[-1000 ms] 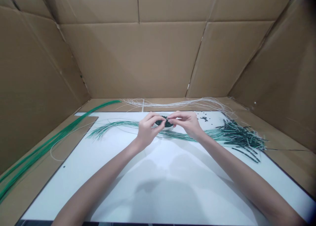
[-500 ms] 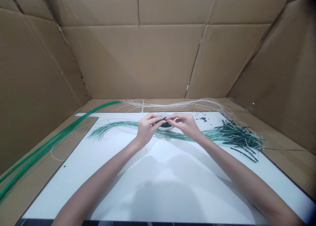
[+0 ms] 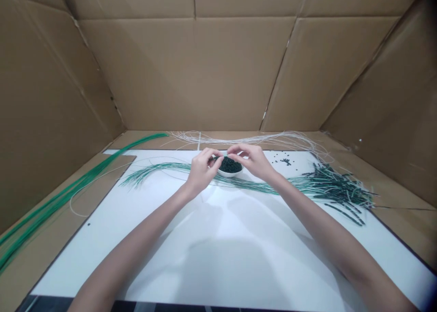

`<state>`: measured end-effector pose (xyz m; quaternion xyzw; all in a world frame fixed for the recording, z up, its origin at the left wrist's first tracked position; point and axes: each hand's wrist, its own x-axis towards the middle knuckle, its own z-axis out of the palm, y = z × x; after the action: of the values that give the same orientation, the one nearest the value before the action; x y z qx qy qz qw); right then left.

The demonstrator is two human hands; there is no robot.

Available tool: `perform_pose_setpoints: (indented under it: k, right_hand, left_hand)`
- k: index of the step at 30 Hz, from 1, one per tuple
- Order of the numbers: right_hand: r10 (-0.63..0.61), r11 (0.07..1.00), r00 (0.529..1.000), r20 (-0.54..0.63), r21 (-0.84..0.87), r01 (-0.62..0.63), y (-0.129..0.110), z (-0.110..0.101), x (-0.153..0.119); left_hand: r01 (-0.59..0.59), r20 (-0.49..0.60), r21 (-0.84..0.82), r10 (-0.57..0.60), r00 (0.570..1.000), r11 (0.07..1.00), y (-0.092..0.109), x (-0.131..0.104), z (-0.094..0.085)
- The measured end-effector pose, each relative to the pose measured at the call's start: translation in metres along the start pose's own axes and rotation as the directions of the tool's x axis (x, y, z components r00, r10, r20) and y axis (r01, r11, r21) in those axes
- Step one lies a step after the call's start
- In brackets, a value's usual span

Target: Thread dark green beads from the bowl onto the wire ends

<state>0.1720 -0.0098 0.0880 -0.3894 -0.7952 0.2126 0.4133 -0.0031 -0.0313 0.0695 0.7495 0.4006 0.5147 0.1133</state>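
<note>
My left hand (image 3: 202, 167) is closed in a pinch on a thin green strand (image 3: 224, 156), with some small dark pieces showing at its fingertips. Facing it, my right hand (image 3: 251, 161) pinches the same strand at its right end, fingertips a short way from the left ones. Just below and behind the fingers sits a white bowl (image 3: 230, 174) full of small dark green beads (image 3: 231, 165). Under both wrists, a long bundle of green strands (image 3: 251, 185) runs across the white board.
Dark beaded strand ends (image 3: 336, 184) pile up at the right. Loose beads (image 3: 285, 161) lie scattered behind my right hand. White strands (image 3: 239, 140) stretch along the back, and a green bundle (image 3: 78, 183) along the left. Cardboard walls (image 3: 191, 75) surround the white board (image 3: 164, 266).
My hands have drawn slightly apart, so a short length of green strand shows between the fingertips. More of the bowl of beads is visible. The whole view has shifted slightly.
</note>
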Motion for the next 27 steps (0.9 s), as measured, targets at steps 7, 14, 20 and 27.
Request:
perform_pose_setpoints:
  k: [7, 14, 20, 27]
  right_hand:
    - [0.268, 0.880, 0.814, 0.515, -0.475, 0.011, 0.042, 0.024, 0.032]
    - [0.228, 0.839, 0.888, 0.399, -0.543, 0.028, 0.038, 0.025, 0.022]
    - [0.111, 0.947, 0.966, 0.234, -0.318, -0.032, 0.040, 0.020, 0.009]
    - [0.171, 0.948, 0.985, -0.012, 0.274, -0.161, 0.034, 0.016, -0.005]
  left_hand:
    - [0.199, 0.007, -0.019, -0.199, 0.980, 0.980, -0.016, 0.003, 0.000]
    - [0.195, 0.019, -0.056, -0.194, 0.981, 0.979, -0.006, 0.002, -0.001]
    - [0.239, 0.006, -0.065, -0.240, 0.971, 0.969, -0.002, 0.001, 0.000]
    - [0.209, -0.054, -0.099, -0.215, 0.975, 0.973, -0.002, -0.001, 0.001]
